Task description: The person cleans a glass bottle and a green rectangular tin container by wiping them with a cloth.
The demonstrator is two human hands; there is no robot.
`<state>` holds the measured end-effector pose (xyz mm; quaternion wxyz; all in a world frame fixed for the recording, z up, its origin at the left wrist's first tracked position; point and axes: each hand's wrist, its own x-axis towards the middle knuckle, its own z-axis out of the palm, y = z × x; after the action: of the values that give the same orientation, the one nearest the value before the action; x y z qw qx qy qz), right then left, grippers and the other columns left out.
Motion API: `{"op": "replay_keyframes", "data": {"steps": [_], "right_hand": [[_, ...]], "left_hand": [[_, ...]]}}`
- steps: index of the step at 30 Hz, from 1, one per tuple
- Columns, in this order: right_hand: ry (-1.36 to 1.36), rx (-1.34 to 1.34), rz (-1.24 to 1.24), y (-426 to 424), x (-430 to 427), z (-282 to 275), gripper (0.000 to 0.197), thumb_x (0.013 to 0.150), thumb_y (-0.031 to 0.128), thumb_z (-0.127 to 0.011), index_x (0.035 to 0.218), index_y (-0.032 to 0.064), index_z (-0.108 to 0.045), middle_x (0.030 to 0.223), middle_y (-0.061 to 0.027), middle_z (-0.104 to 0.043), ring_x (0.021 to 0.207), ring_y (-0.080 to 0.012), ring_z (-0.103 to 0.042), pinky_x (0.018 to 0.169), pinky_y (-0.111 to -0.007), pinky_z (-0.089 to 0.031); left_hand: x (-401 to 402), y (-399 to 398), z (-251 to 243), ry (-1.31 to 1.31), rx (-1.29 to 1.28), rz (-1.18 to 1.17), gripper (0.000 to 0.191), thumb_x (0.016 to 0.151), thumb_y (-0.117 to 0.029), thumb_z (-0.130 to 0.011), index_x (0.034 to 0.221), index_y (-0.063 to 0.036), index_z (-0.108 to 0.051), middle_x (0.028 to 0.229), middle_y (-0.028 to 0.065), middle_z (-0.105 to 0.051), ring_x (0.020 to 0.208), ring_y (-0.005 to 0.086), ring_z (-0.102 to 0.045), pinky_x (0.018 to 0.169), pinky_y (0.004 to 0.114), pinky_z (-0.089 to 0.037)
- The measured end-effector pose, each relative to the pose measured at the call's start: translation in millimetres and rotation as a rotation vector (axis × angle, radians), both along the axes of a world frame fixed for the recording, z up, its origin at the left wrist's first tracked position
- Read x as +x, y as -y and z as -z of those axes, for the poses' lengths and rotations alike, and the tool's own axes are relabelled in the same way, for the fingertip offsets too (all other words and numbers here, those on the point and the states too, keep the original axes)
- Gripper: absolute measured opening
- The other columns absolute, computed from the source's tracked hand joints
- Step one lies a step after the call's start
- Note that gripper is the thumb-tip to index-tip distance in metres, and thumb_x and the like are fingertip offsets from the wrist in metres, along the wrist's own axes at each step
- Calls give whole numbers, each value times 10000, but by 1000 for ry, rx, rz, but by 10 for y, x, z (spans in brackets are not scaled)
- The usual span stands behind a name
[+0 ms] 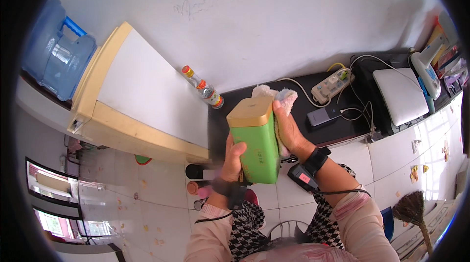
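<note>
A green box [259, 151] with a gold lid [250, 110] is tilted up in front of me, above the black tabletop [293, 128]. It bears writing on its green side. My left hand [233, 157] grips its lower left side, the thumb over the front. On the opposite side, my right hand [290, 129] presses a pale, fluffy cloth [286, 96] against the box. Part of the cloth is hidden behind the box and the right hand. A glass bottle [204, 88] with a red cap stands behind the box to the left.
Right of the box lie a power bank [323, 116], a power strip [331, 86] with cables and a silver laptop [400, 95]. A cream-and-white cabinet [147, 89] rises at left beside a blue water jug [58, 52]. A broom [410, 208] is at lower right.
</note>
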<state>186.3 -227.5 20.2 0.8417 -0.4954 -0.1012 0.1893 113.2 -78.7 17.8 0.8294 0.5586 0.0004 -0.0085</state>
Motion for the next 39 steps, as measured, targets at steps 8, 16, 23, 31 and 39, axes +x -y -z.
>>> {"op": "replay_keyframes", "data": {"steps": [8,16,23,31,39], "right_hand": [[170,-201,-106,-207,-272,241,656,969,519,-322,1194,-72,-496,1087,-172,-585,1046,-206,-533,912,-309,-417],[171,-265,-14,-187,-150,267,647,964,503,-355,1207,-82,-487,1087,-203,-597,1047,-236,-556,905,-323,-421],[286,-290,154,-207,-127,243,550,985,422,-358,1226,-60,-470,1120,-171,-573,1080,-223,-518,935,-332,-392],[151,-218,142,-70,49,-24,740,945,585,-309,1278,-65,-431,1183,-154,-538,1129,-211,-486,972,-314,-366],[-114,62,-56,-220,-157,215,738,941,593,-325,1275,-58,-427,1213,-151,-513,1123,-194,-480,969,-312,-376]], "left_hand": [[5,-324,-83,14,-70,-131,728,868,-628,-362,1300,-47,-445,1202,110,-551,1058,234,-557,889,365,-470],[137,-315,-163,-35,59,-161,588,960,-511,-334,1283,-33,-449,1159,94,-571,1031,179,-568,874,302,-471],[191,-234,3,378,459,-257,797,840,-412,-622,1378,17,-220,1294,129,-396,1149,213,-448,951,330,-401],[139,-216,-12,157,492,-56,866,767,-115,-680,1422,-13,-122,1329,149,-377,1219,239,-410,1027,369,-341],[146,-284,-59,228,332,-259,683,829,-261,-598,1380,10,-300,1289,121,-435,1190,215,-421,1010,341,-342]]}}
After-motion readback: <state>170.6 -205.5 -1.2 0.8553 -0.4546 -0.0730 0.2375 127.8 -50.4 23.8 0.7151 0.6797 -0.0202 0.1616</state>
